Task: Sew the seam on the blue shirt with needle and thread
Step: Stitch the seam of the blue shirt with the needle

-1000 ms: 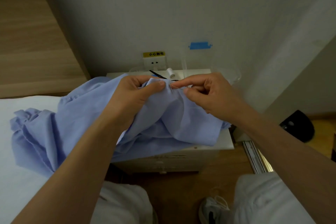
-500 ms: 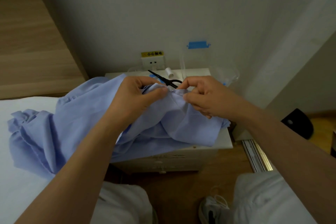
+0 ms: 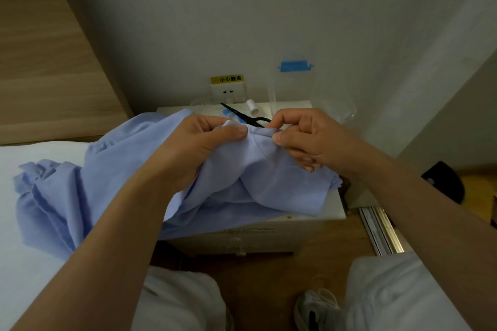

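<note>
The left hand (image 3: 193, 142) pinches a fold of the blue shirt (image 3: 269, 183) between thumb and curled fingers. The right hand (image 3: 309, 137) pinches the same edge just to the right, thumb in front and forefinger hooked over the top. A short stretch of the seam (image 3: 262, 133) is held taut between the two hands, and the rest of the shirt hangs below them over the bench (image 3: 333, 209) and trails left of the left hand onto the bed (image 3: 27, 277). The needle and thread cannot be made out, so whether the right hand's pinch also encloses the needle cannot be told. The step looks like setting the next stitch. To do it well, the left hand should keep both layers flat and aligned, and the span between the hands should stay tight. The needle should enter close to the edge, and the thread should be drawn through gently so the cloth does not pucker. The scissors (image 3: 243, 115) and the spool (image 3: 252, 106) lie on the bench just beyond the hands, untouched. A second ago, the right forefinger was stretched out to the left thumb and a thin bright line, needle or thread, showed between the hands. Now that finger is curled down onto the cloth and the line is gone from sight. The hands sit slightly lower and further apart, and more of the scissors shows behind them.
</note>
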Demonstrator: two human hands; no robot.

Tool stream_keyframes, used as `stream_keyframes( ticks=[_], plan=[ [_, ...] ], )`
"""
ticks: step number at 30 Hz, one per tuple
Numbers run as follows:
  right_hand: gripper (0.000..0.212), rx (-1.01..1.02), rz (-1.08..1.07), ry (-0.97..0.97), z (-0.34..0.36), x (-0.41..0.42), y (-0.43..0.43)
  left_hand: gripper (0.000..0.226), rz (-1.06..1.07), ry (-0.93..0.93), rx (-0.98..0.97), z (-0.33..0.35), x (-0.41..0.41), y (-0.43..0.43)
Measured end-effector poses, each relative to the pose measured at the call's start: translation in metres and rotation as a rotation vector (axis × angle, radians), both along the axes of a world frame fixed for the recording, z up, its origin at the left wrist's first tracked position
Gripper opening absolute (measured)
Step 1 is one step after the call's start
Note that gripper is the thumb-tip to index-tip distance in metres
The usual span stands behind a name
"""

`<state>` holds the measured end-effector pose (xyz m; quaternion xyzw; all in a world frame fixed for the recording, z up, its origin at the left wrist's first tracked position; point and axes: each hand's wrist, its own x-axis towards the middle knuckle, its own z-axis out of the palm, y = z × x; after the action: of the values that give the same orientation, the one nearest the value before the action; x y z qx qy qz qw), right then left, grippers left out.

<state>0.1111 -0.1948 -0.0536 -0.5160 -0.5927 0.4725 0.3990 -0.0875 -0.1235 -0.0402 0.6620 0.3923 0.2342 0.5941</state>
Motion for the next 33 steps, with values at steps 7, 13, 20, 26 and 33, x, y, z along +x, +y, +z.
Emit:
stream_keyframes(
  ticks=[7,13,20,26,33],
  plan=[
    [0.015,0.005,0.043,0.088,0.0,0.001,0.0,0.023,-0.064,-0.082,-0.122,0.005,-0.001,-0.001],
    [0.013,0.029,0.072,0.116,-0.004,0.0,0.001,0.019,-0.077,-0.072,-0.187,0.003,-0.001,0.0],
    [0.011,0.072,-0.026,0.121,-0.005,-0.008,0.004,0.02,0.002,-0.101,-0.212,-0.001,0.006,-0.001],
    [0.012,0.091,-0.023,0.107,-0.006,-0.013,0.005,0.017,-0.026,-0.08,-0.22,-0.001,0.008,-0.003],
    [0.015,0.103,0.039,0.148,-0.004,-0.011,0.003,0.018,-0.025,-0.076,-0.162,-0.003,0.009,-0.003]
  ],
)
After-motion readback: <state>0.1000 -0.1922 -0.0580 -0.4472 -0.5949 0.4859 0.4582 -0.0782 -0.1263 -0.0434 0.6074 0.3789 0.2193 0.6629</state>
